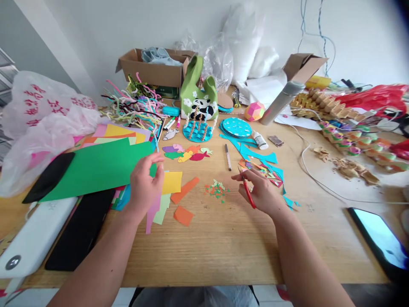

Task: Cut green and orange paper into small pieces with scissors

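My right hand is closed on a pair of red-handled scissors, above the table right of a small heap of green and orange paper bits. My left hand hovers over coloured paper at the left, fingers curved, thumb and forefinger apart, nothing visible between them. Beneath and beside it are a large green sheet, a yellow piece and orange scraps. Several cut paper fish lie beyond the hands. A pen rests between the fish and the blue offcuts.
Behind stand a green panda bag, blue discs, a small white bottle and a grey flask. Pipe cleaners pile up at the back left. A phone lies at the right edge, near a white cable.
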Motion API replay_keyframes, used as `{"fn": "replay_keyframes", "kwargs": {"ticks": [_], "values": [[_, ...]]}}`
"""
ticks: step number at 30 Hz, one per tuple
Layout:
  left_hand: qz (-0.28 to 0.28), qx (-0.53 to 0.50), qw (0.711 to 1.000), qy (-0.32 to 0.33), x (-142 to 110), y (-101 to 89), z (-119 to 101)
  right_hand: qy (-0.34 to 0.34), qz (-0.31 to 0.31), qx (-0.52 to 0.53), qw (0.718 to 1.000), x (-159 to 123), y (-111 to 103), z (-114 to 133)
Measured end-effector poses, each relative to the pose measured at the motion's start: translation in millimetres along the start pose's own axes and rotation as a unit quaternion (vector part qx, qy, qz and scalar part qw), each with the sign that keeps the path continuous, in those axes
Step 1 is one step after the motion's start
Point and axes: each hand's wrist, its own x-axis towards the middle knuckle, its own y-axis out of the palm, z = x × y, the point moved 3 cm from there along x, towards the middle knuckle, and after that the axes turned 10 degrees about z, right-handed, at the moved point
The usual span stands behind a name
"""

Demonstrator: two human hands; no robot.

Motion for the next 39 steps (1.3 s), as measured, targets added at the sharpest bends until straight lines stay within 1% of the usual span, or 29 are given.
{"fn": "replay_keyframes", "kwargs": {"ticks": [1, 3, 5, 6, 8, 12, 14, 16, 18, 20, 25, 30, 33, 36, 39], "values": [[0.026, 0.034, 0.999, 0.027, -0.5, 4.2, -3.0, -0.001, -0.015, -0.004, 1.000, -0.4, 0.9, -2.4], [0.108, 0.080, 0.988, 0.071, -2.5, 15.5, -7.4, -0.006, -0.049, -0.007, 0.999, -0.4, 2.0, -5.9], [0.191, 0.096, 0.973, 0.092, -6.0, 26.5, -7.8, -0.009, -0.073, -0.013, 0.997, -0.1, 2.1, -7.3], [0.218, 0.097, 0.966, 0.094, -7.9, 30.5, -6.9, -0.010, -0.082, -0.018, 0.996, 0.0, 1.7, -7.3], [0.247, 0.095, 0.960, 0.091, -10.7, 35.2, -3.7, -0.010, -0.101, -0.027, 0.995, -0.3, 0.3, -6.2], [0.282, 0.075, 0.953, 0.081, -12.0, 35.4, -0.3, -0.016, -0.137, -0.043, 0.989, -1.3, -1.5, -3.7], [0.319, 0.056, 0.943, 0.072, -11.3, 33.0, -2.0, -0.017, -0.153, -0.040, 0.987, -2.0, -0.9, -5.2], [0.380, 0.037, 0.922, 0.068, -11.4, 30.5, -5.6, -0.012, -0.167, -0.023, 0.986, -3.0, 0.2, -8.8], [0.451, 0.018, 0.889, 0.073, -13.1, 28.6, -9.9, 0.001, -0.173, 0.000, 0.985, -4.1, 1.7, -12.9], [0.493, 0.015, 0.866, 0.076, -15.8, 27.1, -13.0, 0.015, -0.180, 0.014, 0.983, -5.0, 2.5, -15.5], [0.527, 0.064, 0.842, 0.097, -24.4, 28.4, -20.0, 0.009, -0.200, 0.015, 0.980, -5.7, 1.3, -13.5], [0.544, 0.092, 0.828, 0.094, -26.6, 28.2, -30.8, 0.008, -0.205, 0.017, 0.979, -6.3, -0.3, -13.5], [0.549, 0.084, 0.827, 0.086, -26.5, 27.8, -33.2, 0.002, -0.201, 0.024, 0.979, -6.6, -0.3, -13.2], [0.544, 0.066, 0.832, 0.082, -27.4, 28.1, -31.8, -0.001, -0.200, 0.026, 0.979, -6.6, -0.3, -11.6], [0.549, 0.041, 0.831, 0.084, -29.1, 29.0, -30.0, 0.004, -0.197, 0.027, 0.980, -6.2, -0.6, -9.8]]}}
